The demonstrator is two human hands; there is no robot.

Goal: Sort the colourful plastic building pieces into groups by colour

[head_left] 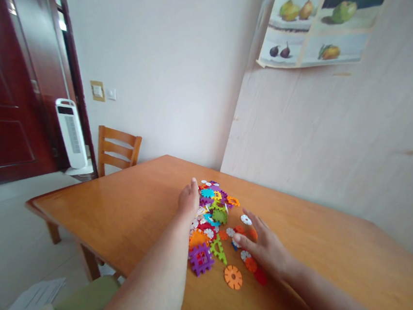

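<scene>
A heap of colourful plastic building pieces lies on the table, spreading toward me. My left hand [189, 199] is at the heap's left side, held on edge with the thumb stretched up; its other fingers are largely hidden. My right hand [264, 244] hovers on or just over the pieces at the right, thumb and fingers apart, holding nothing. Between the hands are a green square piece [219, 216], a green triangular frame [218, 249] and a turquoise piece [207, 193]. Nearer me lie a purple square frame [201, 259] and an orange notched disc [233, 277]. A white notched disc [246, 219] sits by my right fingertips.
The wooden table [133, 196] meets the wall at the back. A wooden chair [118, 146] stands at its far left end, near a white tower appliance [71, 134]. At lower left, a greenish seat [87, 303] holds papers and other items. Fruit pictures [322, 27] hang on the right wall.
</scene>
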